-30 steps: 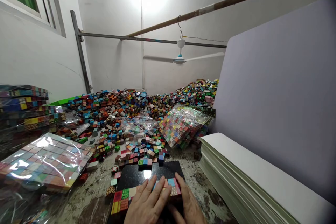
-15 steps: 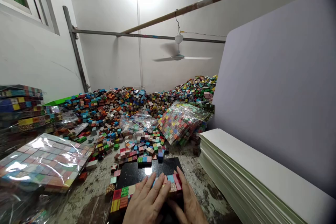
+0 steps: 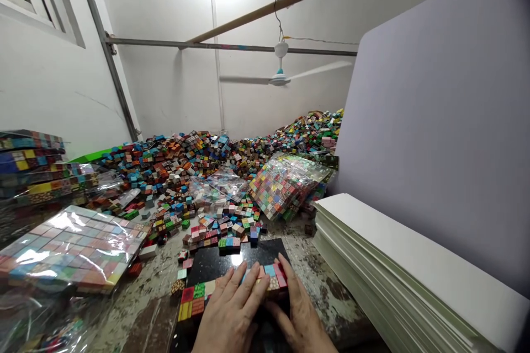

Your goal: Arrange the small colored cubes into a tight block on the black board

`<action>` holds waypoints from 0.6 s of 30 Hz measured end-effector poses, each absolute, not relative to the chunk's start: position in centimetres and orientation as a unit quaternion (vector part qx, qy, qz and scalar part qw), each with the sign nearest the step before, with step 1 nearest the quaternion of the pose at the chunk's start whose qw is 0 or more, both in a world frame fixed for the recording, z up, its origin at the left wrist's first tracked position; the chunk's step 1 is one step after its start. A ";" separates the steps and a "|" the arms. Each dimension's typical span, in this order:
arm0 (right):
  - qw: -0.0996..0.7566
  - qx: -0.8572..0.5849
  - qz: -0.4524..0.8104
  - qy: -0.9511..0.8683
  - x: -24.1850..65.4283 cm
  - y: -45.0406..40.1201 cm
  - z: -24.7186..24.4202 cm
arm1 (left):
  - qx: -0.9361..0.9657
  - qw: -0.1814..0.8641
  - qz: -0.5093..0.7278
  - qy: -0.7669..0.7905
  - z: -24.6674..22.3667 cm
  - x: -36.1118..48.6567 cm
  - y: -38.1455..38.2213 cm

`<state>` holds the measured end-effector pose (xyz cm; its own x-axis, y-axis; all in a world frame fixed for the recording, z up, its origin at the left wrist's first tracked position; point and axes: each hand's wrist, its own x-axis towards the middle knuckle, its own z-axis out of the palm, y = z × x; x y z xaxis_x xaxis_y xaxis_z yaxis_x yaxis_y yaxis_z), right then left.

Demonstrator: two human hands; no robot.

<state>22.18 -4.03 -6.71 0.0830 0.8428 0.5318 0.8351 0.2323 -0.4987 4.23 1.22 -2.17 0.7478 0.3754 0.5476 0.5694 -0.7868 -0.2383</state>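
A row of small, colourful printed cubes (image 3: pixel 193 307), a couple of cubes wide, lies along the near part of a glossy black board (image 3: pixel 207 266). My left hand (image 3: pixel 236 309) rests across the middle of the row, its fingers stretched forward and hiding several cubes. At the row's right end, my right hand (image 3: pixel 300 309) curls round the cubes, index finger along the far right side and thumb on the near side. The space beneath my palms is dark and hidden. A few loose cubes (image 3: pixel 229 244) touch the board's far edge.
A large heap of cubes (image 3: pixel 178 160) spreads along the back wall. Film-wrapped cube slabs lie at the left (image 3: pixel 78 248) and back right (image 3: pixel 285 182). On the right a stack of white sheets (image 3: pixel 397 265) stands before a tall pale panel (image 3: pixel 434 121). A fan (image 3: pixel 280 78) hangs above.
The camera view has shifted slightly, and the fan's blades have turned. Both hands keep nearly the same pose on the cubes.
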 end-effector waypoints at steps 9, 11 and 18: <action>0.388 -0.617 0.020 -0.684 22.4 -3.8 -7.3 | -0.931 0.136 -0.181 -0.285 -2.0 4.2 0.8; 0.385 -0.618 0.016 -0.685 22.5 -3.7 -7.5 | -0.934 0.120 -0.180 -0.285 -1.9 4.1 0.9; 0.380 -0.607 0.000 -0.698 23.1 -3.4 -8.3 | -0.936 0.069 -0.182 -0.293 -1.3 3.9 0.6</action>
